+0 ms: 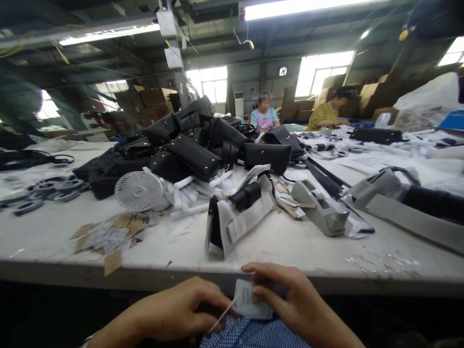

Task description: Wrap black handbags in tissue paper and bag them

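Observation:
Below the table's front edge, my left hand [194, 307] is closed, with a thin pale strip [224, 313] pinched between thumb and fingers. My right hand [288, 295] grips a small white printed packet [250, 299] between thumb and fingers. The strip's upper end meets the packet's left edge; whether they are joined I cannot tell. Just beyond my hands, a black handbag [214, 224] partly covered in pale wrapping [250, 215] stands on the white table [163, 263].
Black bags [192, 154] are heaped at the middle back. A white fan [139, 192] stands beside brown cards and clear packets [105, 234]. A grey tape dispenser [321, 208] sits right of the wrapped bag. Two people [265, 116] work across the table.

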`<state>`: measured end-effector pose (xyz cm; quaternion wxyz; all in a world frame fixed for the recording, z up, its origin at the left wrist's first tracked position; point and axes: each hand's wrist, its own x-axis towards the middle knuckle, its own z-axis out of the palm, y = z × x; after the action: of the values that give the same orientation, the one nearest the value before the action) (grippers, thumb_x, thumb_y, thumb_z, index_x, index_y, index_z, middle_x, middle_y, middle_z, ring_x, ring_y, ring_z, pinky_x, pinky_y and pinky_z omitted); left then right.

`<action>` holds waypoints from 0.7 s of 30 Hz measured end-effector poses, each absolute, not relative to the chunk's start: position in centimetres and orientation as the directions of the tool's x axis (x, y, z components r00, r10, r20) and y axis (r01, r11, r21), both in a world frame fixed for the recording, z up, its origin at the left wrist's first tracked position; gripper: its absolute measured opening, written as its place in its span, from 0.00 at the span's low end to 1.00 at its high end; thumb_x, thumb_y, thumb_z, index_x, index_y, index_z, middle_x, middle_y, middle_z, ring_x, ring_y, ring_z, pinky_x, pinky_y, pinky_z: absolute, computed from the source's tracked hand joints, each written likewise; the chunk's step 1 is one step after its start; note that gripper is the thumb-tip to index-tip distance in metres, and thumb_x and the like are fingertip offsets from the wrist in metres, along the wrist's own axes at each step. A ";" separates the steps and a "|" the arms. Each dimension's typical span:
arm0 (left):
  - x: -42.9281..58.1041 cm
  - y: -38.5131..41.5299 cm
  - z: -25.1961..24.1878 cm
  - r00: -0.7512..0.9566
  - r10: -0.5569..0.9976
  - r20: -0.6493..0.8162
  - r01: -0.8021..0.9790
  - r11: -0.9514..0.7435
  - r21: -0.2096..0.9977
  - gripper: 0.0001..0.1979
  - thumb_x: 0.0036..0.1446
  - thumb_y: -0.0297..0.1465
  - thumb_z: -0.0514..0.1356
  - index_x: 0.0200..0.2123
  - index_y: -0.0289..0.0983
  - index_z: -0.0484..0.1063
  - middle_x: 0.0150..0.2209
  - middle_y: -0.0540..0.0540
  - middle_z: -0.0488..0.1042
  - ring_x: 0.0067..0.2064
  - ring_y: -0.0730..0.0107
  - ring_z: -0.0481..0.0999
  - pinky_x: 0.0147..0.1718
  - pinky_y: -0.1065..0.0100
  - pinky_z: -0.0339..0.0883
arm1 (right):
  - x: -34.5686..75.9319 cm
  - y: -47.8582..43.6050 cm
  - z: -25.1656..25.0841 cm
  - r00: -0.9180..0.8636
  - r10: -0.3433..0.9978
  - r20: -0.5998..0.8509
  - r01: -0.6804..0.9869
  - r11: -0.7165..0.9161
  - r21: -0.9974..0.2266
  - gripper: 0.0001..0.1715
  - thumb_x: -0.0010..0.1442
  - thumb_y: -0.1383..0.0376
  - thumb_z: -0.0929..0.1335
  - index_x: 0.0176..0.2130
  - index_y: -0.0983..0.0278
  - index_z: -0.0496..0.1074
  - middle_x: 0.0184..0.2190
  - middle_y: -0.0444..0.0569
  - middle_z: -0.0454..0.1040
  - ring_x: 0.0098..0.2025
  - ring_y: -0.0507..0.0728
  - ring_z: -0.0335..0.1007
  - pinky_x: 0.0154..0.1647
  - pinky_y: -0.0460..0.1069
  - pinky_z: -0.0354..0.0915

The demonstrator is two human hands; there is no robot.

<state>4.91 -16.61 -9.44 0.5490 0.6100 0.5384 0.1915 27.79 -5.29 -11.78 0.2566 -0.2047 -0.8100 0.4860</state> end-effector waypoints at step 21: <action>2.7 -16.9 -9.6 -0.162 0.971 0.173 0.829 0.039 0.557 0.13 0.59 0.48 0.60 0.33 0.50 0.81 0.40 0.50 0.80 0.39 0.63 0.79 0.38 0.73 0.68 | 27.2 -4.8 -14.0 -0.427 0.357 0.831 0.099 0.932 -0.349 0.16 0.62 0.78 0.67 0.47 0.63 0.70 0.37 0.50 0.78 0.39 0.55 0.74 0.42 0.49 0.72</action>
<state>2.73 -16.91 -9.64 0.1273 0.6347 0.7094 0.2789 27.20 -4.75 -13.96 0.5177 -0.1364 -0.8354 0.1246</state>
